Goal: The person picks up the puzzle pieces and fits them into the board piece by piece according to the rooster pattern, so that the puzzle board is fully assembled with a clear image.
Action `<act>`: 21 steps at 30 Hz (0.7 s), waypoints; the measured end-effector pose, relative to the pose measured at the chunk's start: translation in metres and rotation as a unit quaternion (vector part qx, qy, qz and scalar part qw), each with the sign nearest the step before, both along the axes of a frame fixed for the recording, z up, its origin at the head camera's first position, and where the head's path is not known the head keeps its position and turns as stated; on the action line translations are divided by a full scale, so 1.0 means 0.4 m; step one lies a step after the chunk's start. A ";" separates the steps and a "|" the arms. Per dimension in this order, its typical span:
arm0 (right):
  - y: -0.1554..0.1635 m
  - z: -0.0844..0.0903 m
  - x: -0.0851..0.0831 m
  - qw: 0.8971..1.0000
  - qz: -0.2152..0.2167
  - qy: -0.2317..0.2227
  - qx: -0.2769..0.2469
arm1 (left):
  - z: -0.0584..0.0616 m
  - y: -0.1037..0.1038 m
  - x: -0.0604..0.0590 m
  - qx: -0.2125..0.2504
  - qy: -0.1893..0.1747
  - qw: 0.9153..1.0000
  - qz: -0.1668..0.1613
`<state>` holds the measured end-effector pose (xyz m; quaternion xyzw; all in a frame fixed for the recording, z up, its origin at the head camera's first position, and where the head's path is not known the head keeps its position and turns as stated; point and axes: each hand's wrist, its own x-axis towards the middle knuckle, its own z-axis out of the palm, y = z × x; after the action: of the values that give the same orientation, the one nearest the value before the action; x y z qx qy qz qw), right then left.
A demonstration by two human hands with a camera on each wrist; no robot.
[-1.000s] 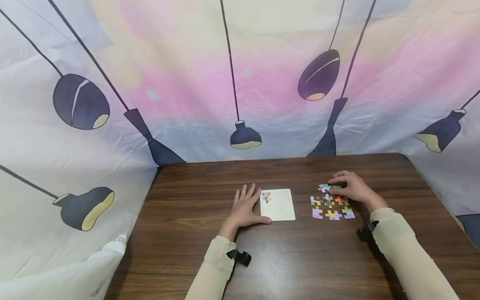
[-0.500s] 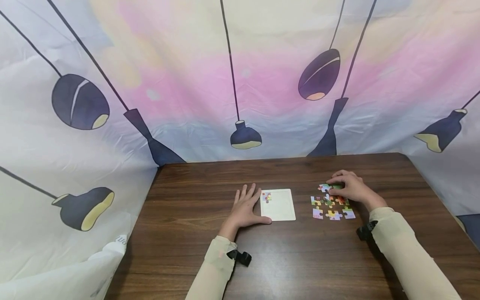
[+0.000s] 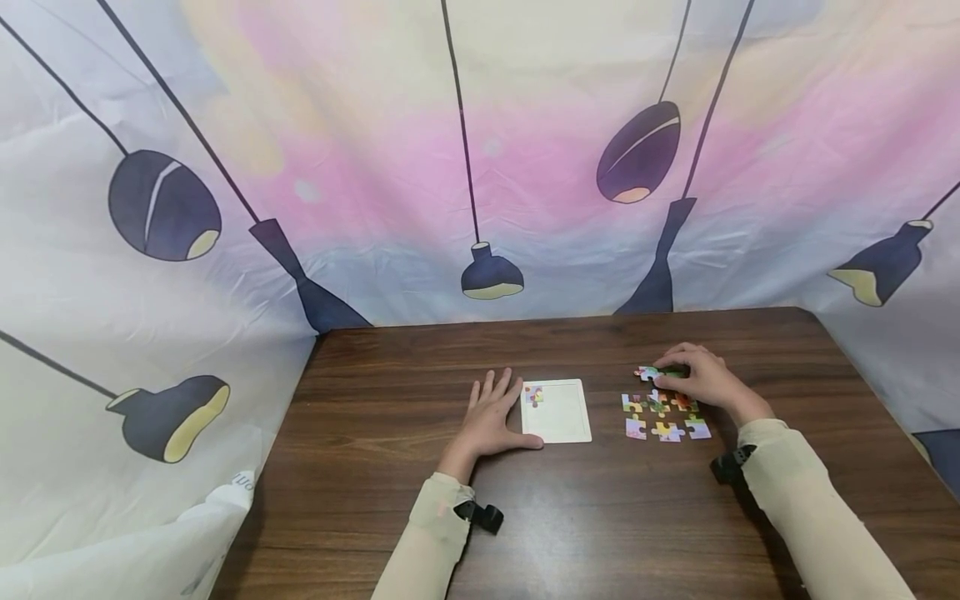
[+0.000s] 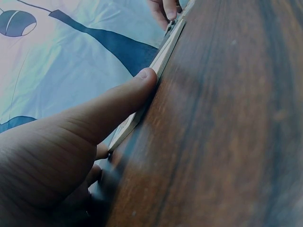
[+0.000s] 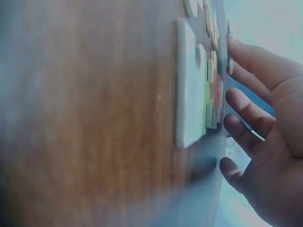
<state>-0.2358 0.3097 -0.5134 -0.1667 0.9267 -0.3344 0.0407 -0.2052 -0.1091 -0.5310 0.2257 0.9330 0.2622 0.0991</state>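
My left hand (image 3: 491, 410) lies flat on the brown table, fingers straight, beside a white puzzle tray (image 3: 562, 421). Its thumb (image 4: 135, 92) presses the tray's near left edge (image 4: 163, 52). One coloured piece (image 3: 533, 394) sits in the tray's far left corner. To the right lie several loose coloured puzzle pieces (image 3: 663, 417). My right hand (image 3: 675, 372) curls over the far end of that group and pinches a green and pink piece (image 3: 649, 373). In the right wrist view the pieces (image 5: 191, 94) show edge-on next to my fingers (image 5: 248, 120).
The dark wooden table (image 3: 600, 517) runs to an edge at the far side, where a printed cloth with lamp shapes (image 3: 480, 167) hangs on the back and both sides. Black wrist straps (image 3: 480, 514) sit on both beige sleeves.
The right hand's fingers have shifted a little on the far piece, which has moved slightly left. The left hand and tray have stayed still.
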 end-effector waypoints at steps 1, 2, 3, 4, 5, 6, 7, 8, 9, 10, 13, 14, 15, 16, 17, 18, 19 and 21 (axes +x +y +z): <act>-0.002 0.000 0.001 1.000 -0.003 0.000 -0.006 | 0.000 0.000 0.000 -0.001 0.000 1.000 0.000; -0.005 0.000 0.003 1.000 -0.005 0.001 -0.011 | -0.001 0.000 0.000 -0.002 0.000 1.000 0.000; -0.008 0.001 0.004 1.000 -0.007 0.002 -0.017 | -0.001 -0.001 0.000 -0.002 -0.001 1.000 0.001; -0.012 0.001 0.004 1.000 -0.010 0.004 -0.022 | -0.001 -0.001 0.000 -0.001 -0.001 1.000 0.001; -0.015 0.002 0.005 1.000 -0.013 0.007 -0.027 | 0.000 -0.001 0.001 0.000 -0.001 1.000 0.001; -0.019 0.003 0.006 0.999 -0.015 0.010 -0.032 | 0.001 -0.001 0.001 0.001 -0.001 1.000 0.000; -0.023 0.005 0.007 0.999 -0.016 0.013 -0.036 | 0.001 -0.001 0.001 0.003 -0.001 1.000 0.000; -0.027 0.005 0.007 0.999 -0.016 0.016 -0.038 | 0.002 -0.001 0.001 0.004 -0.001 1.000 0.000; -0.030 0.007 0.008 0.999 -0.016 0.018 -0.040 | 0.003 -0.001 0.001 0.006 0.000 1.000 0.000; -0.034 0.008 0.008 0.999 -0.015 0.020 -0.041 | 0.003 -0.001 0.001 0.007 -0.001 1.000 0.000; -0.044 0.011 0.009 0.999 -0.015 0.018 -0.043 | 0.002 -0.001 0.000 0.006 -0.001 1.000 0.000; -0.047 0.012 0.009 0.999 -0.016 0.017 -0.043 | 0.001 0.000 0.000 0.006 -0.002 1.000 0.000; -0.051 0.013 0.010 0.999 -0.017 0.014 -0.045 | 0.000 0.000 0.000 0.005 -0.002 1.000 0.000; -0.055 0.013 0.011 0.999 -0.018 0.012 -0.047 | 0.000 0.000 -0.001 0.004 -0.002 1.000 0.001; -0.059 0.013 0.011 0.999 -0.019 0.011 -0.048 | 0.000 0.000 0.000 0.004 -0.001 1.000 0.000; -0.063 0.013 0.012 0.999 -0.019 0.010 -0.049 | 0.000 0.000 0.000 0.004 -0.001 1.000 0.000; -0.067 0.013 0.012 0.999 -0.018 0.010 -0.050 | 0.000 0.000 0.000 0.004 -0.001 1.000 0.000; -0.077 0.013 0.012 0.998 -0.017 0.010 -0.055 | 0.000 -0.001 0.001 0.003 0.001 1.000 0.000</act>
<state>-0.2309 0.2791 -0.5082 -0.1563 0.9101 -0.3835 0.0171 -0.2047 -0.1095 -0.5310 0.2264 0.9322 0.2650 0.0978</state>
